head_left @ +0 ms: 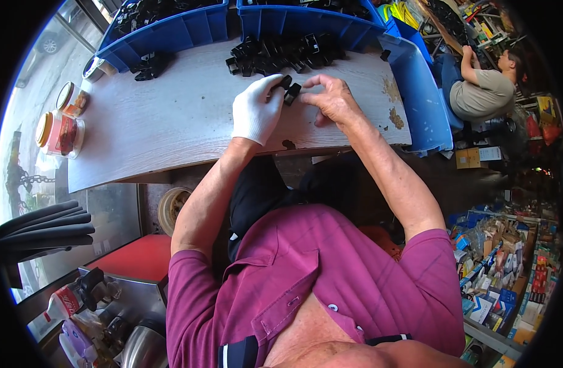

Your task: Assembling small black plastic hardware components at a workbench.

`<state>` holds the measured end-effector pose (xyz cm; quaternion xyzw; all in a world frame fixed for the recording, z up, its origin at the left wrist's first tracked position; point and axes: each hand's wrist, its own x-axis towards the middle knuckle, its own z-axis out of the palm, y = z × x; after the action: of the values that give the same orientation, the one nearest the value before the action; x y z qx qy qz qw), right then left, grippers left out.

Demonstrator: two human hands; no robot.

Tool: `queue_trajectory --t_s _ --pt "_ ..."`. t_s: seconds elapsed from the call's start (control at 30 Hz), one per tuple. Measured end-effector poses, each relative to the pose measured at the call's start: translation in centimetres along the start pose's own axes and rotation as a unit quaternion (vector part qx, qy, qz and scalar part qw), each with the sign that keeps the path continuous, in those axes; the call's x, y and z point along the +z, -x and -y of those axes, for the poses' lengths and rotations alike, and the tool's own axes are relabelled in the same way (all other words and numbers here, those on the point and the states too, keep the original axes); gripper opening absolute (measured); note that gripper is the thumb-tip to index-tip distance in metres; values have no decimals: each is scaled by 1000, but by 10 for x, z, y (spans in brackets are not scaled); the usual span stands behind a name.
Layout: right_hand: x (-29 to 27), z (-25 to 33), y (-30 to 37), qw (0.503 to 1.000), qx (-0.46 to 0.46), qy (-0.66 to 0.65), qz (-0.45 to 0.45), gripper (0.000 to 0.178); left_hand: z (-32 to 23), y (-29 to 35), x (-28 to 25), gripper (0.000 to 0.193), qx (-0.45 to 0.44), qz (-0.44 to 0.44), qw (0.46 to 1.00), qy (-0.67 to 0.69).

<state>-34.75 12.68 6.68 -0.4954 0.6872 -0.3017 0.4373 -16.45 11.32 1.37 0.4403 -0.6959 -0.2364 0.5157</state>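
Note:
My left hand (257, 110) wears a white knitted glove and is closed on a small black part (292, 94), which looks like a plastic clip or bracket. Its exact kind is too small to tell. Just right of it, my bare right hand (332, 100) has its fingers apart, thumb and index tips close to the part. I cannot make out whether they touch it. Beyond both hands lies a pile of similar black parts (281, 54) on the pale, worn table (183, 116). A smaller cluster of black parts (151, 65) lies at the far left.
Blue bins (171, 29) of black parts line the table's far edge; another blue bin (419, 98) flanks its right side. Jars (61, 132) stand at the left edge. A person (484, 92) works at the far right. Crowded shelves (496, 276) stand at lower right.

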Motion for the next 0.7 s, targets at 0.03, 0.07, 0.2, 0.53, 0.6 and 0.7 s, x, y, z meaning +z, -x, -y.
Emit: queue_trajectory --t_s 0.03,0.07,0.2,0.53,0.6,0.7 --pt "0 1 -1 1000 -3 0 0 36 -2 -2 -1 24 25 13 999 -20" --pt "1 0 -2 1000 -20 -2 11 41 1 0 2 22 32 22 999 -31" --pt "4 -6 -12 998 -37 16 40 47 -2 3 6 21 90 55 988 -115" --pt "4 -2 -12 993 -13 102 50 30 -5 -3 3 26 128 132 963 -195" --pt "4 0 -10 992 -18 116 51 32 -8 -5 -5 34 143 171 953 -204" --pt "4 6 -8 990 -7 121 65 35 -4 -3 -8 34 192 149 945 -221"
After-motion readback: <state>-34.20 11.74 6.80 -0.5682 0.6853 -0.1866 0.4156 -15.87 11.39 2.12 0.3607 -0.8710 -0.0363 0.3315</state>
